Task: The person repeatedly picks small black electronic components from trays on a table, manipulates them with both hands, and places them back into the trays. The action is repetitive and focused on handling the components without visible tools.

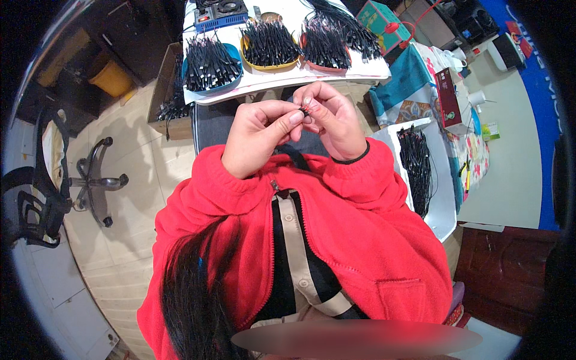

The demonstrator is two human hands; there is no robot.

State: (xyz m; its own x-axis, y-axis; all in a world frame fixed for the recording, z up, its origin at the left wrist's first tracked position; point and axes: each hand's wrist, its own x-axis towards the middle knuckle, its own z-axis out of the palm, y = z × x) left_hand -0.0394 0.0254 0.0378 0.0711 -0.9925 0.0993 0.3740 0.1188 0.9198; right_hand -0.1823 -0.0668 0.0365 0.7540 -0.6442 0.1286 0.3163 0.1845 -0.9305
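Observation:
In front of my chest, just off the table's near edge, my hands meet over a small black cable end (305,111) with thin reddish wires. My left hand (257,131) is closed in a pinch on it, thumb against the fingertips. My right hand (337,117) pinches the same piece from the other side; its fingers partly hide it. Beyond the hands, black cables with connector ends lie bundled in a blue tray (238,59), a yellow tray (296,62) and a reddish tray (343,69) on the white table (264,84).
A blue device (221,23) stands at the table's back left. More cables fill a cardboard box (162,96) at left and a white foam box (443,207) at right. An office chair (99,180) stands left; a dark red box (451,102) sits on the right-hand table.

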